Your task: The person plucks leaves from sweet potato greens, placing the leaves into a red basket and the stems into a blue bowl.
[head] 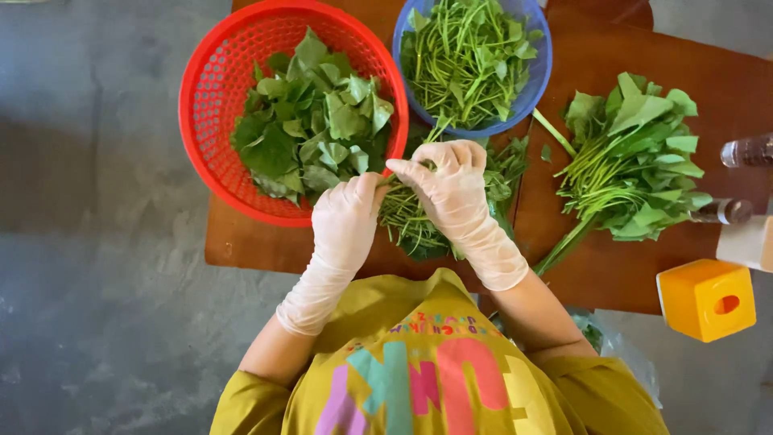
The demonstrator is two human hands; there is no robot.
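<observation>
- Baskets stood side by side at the far edge of the brown wooden table (580,266): a red mesh basket (211,105) on the left and a blue plastic basket (538,76) on the right, their rims nearly touching.
- The red mesh basket held a heap of loose, broad green leaves (310,121), flat and stripped of long stems, filling most of its bottom.
- The blue plastic basket held thin green stems (467,56) with small leaves, tangled in a loose mound.
- A bundle of leafy greens (632,165) lay on the table to the right of the blue basket, leaves fanned to the right and long stalks pointing down and left.
- A yellow plastic box (707,300) with an oval hole sat at the table's right corner, with two small bottles (745,151) just beyond it.
- The left hand (346,217), in a thin pale glove, was curled, its fingertips pinched on a green stalk (393,182) just below the red basket's rim.
- The right hand (447,181), gloved the same, was bent at the knuckles, its fingers closed on the same stalk, touching the left fingertips.
- The stalk was slim, mostly hidden between the gloves, and sat above a dark pile of greens (415,229) on the table between the two baskets and the person's chest.
- The person wore a mustard-yellow shirt (419,362) with coloured print.
</observation>
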